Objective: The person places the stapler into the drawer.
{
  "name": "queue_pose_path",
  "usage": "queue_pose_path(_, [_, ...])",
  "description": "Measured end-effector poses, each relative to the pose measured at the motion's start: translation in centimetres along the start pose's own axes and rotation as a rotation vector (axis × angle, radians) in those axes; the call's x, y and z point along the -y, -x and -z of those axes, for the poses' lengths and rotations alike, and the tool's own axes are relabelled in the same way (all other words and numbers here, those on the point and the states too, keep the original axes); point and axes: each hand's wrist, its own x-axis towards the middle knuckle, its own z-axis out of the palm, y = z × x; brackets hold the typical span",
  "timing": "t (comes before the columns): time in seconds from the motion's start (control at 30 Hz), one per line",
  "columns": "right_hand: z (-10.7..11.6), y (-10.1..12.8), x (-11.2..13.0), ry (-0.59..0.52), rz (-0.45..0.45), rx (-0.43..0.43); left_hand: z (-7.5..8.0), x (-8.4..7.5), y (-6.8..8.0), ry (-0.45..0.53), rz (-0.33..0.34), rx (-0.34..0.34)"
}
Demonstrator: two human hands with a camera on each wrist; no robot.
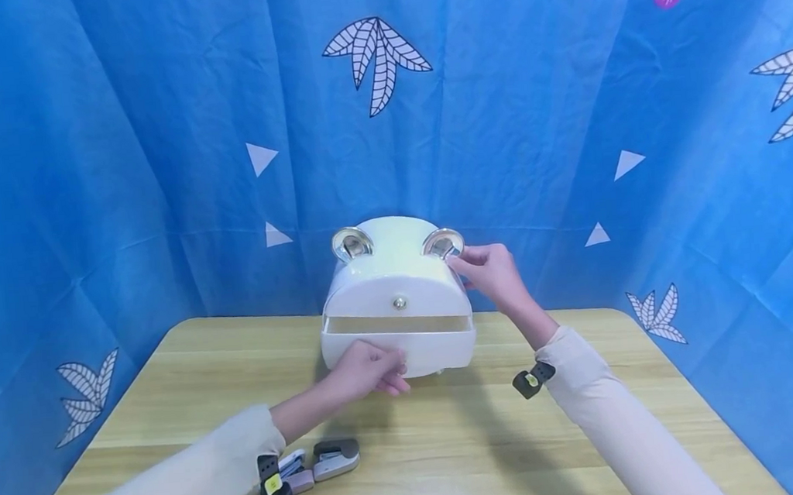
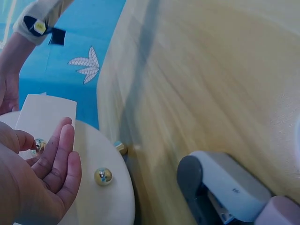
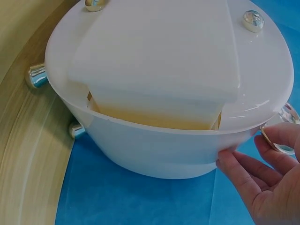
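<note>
Two hands steady a white box (image 1: 395, 302) with gold ears, which stands at the middle of the frame on the far part of the wooden table (image 1: 454, 445). The left hand (image 1: 367, 370) lies on the box's lower front with fingers nearly straight, gripping nothing. The right hand (image 1: 489, 270) pinches the box's upper right edge beside the right ear (image 1: 442, 242). Two staplers (image 1: 319, 462) lie at the lower left, near the left sleeve (image 1: 177, 482).
</note>
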Motion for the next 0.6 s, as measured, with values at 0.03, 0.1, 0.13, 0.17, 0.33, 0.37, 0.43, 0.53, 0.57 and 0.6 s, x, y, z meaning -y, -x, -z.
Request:
queue_pose_path(0.03, [0.0, 0.0, 0.0, 0.005, 0.002, 0.0, 0.0, 0.0, 0.4, -0.006, -0.001, 0.002])
queue_pose_path(0.1, [-0.1, -0.1, 0.0, 0.012, 0.008, 0.001, -0.2, 0.0, 1.1, -0.02, -0.005, 0.007])
queue_pose_path(0.13, [-0.1, -0.1, -0.1, 0.013, 0.01, 0.002, -0.3, 0.0, 1.4, -0.025, -0.004, 0.004])
queue_pose_path(0.17, [-0.2, -0.1, -0.1, 0.013, 0.011, 0.003, -0.4, 0.0, 1.8, -0.023, -0.004, 0.004])
queue_pose_path(0.33, [-0.2, -0.1, -0.2, 0.01, 0.026, 0.003, -0.9, -0.3, 3.4, -0.015, -0.006, 0.006])
queue_pose_path(0.37, [-0.2, 0.0, -0.2, 0.009, 0.029, 0.002, -1.0, -0.3, 3.6, -0.013, -0.01, 0.008])
queue_pose_path(0.43, [-0.2, 0.0, -0.2, 0.008, 0.032, -0.001, -1.1, -0.3, 4.1, -0.017, -0.015, 0.009])
queue_pose_path(0.53, [-0.1, 0.0, -0.3, 0.003, 0.03, -0.005, -1.3, -0.4, 4.6, -0.014, -0.024, 0.019])
queue_pose_path(0.57, [-0.1, 0.0, -0.3, 0.001, 0.028, -0.007, -1.4, -0.4, 4.8, -0.017, -0.028, 0.024])
queue_pose_path(0.6, [-0.1, 0.0, -0.3, 0.001, 0.027, -0.009, -1.5, -0.4, 4.9, -0.019, -0.031, 0.029])
